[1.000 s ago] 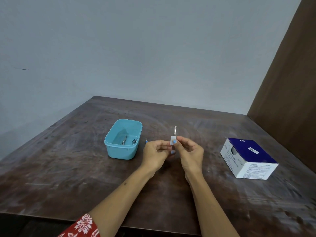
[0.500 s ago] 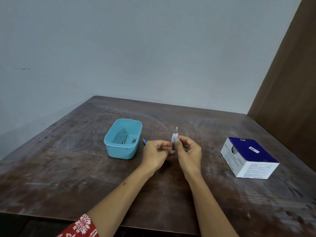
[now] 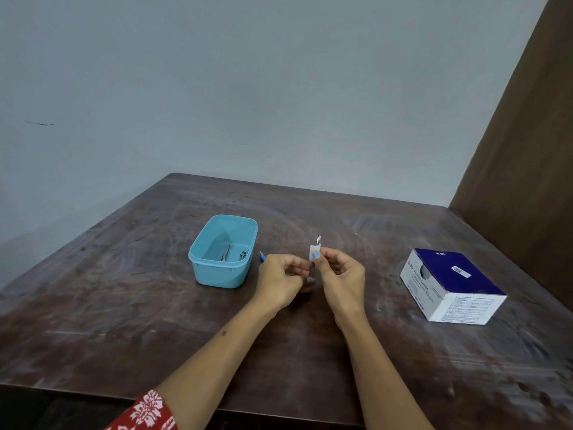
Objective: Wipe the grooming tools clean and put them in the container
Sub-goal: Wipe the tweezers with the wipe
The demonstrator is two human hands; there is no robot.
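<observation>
Both hands meet above the middle of the dark, scuffed wooden table [image 3: 124, 305]. The right hand [image 3: 342, 279] pinches a small white wipe [image 3: 313, 253] between thumb and fingertips, the wipe folded round a thin metal grooming tool [image 3: 318, 238] whose tip pokes up just above it; the tool is too small and blurred to say what kind it is, and most of its length is hidden by the wipe and the fingers. The left hand [image 3: 280, 279] is curled beside it, fingers closed toward the lower end of the tool, though exactly where it grips is hidden between the 2 hands. A thin blue-tipped object [image 3: 262, 257] sticks out behind the left hand, mostly covered by it, so I cannot tell whether it is held or lying on the table. Left of the hands sits an open light-blue plastic container [image 3: 221, 274], with 2 small metal tools [image 3: 225, 253] lying on its bottom, their shapes hard to make out. Well to the right stands a blue-and-white box of alcohol swabs [image 3: 449, 283]. A red floral sleeve [image 3: 145, 412] is cut off at the bottom edge.
</observation>
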